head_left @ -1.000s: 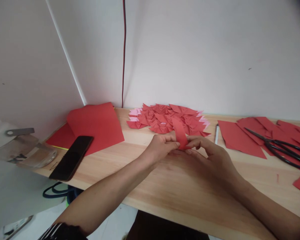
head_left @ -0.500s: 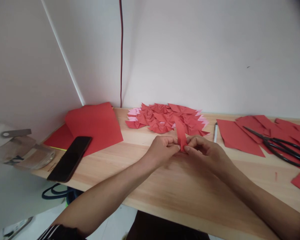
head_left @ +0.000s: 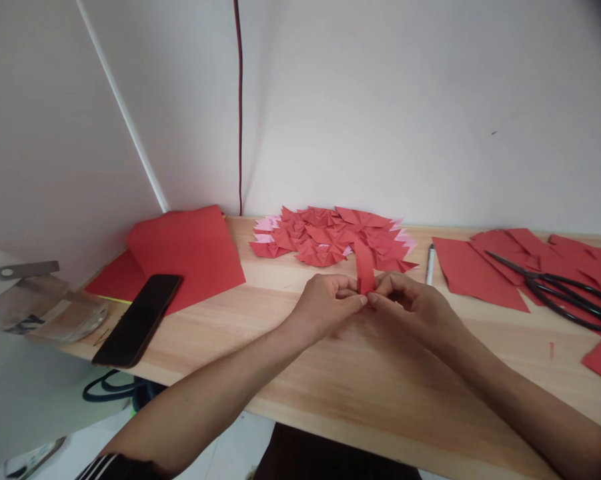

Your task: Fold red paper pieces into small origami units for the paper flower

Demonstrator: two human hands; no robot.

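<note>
A narrow red paper strip (head_left: 365, 267) stands up between my two hands above the wooden table (head_left: 330, 373). My left hand (head_left: 329, 299) pinches its lower end from the left, thumb tip near the bottom edge. From the other side my right hand (head_left: 407, 298) grips the same end, and the two thumbs almost touch. The fingertips behind the strip are partly hidden. Just beyond lies a pile of folded red and pink paper pieces (head_left: 325, 237), which the strip's top overlaps in view.
Red paper sheets (head_left: 195, 247) and a black phone (head_left: 139, 320) lie at the left. On the right are a white pen (head_left: 430, 265), cut red papers (head_left: 480, 273) and black-handled scissors (head_left: 565, 290). A wall (head_left: 380, 113) rises behind the table, with a dark cable (head_left: 240, 120) hanging down it.
My left thumb has shifted slightly right along the strip's lower end, closer to the right thumb. The strip's top looks slightly lower. Both hands keep their pinch.
</note>
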